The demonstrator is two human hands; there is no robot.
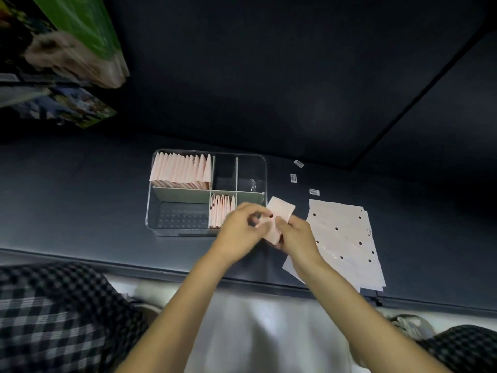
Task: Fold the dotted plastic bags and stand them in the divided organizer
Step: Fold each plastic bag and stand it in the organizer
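A clear divided organizer (153, 211) stands on the dark table. Its back left compartment is packed with upright folded pink bags (180, 170). A second row of folded bags (222, 211) stands in the front middle compartment. Just right of the organizer, both hands hold a folded pink dotted bag (279, 211) above the table. My left hand (240, 230) pinches its near left edge, and my right hand (300, 236) grips its near right side. A stack of flat dotted bags (347, 238) lies to the right, partly under my right forearm.
Three small barcode labels (314, 191) lie on the table behind the flat stack. The organizer's front left compartment (181, 218) and two back right compartments hold no bags. Colourful boxes (80, 49) hang at the upper left. The table's front edge runs just above my checked trousers.
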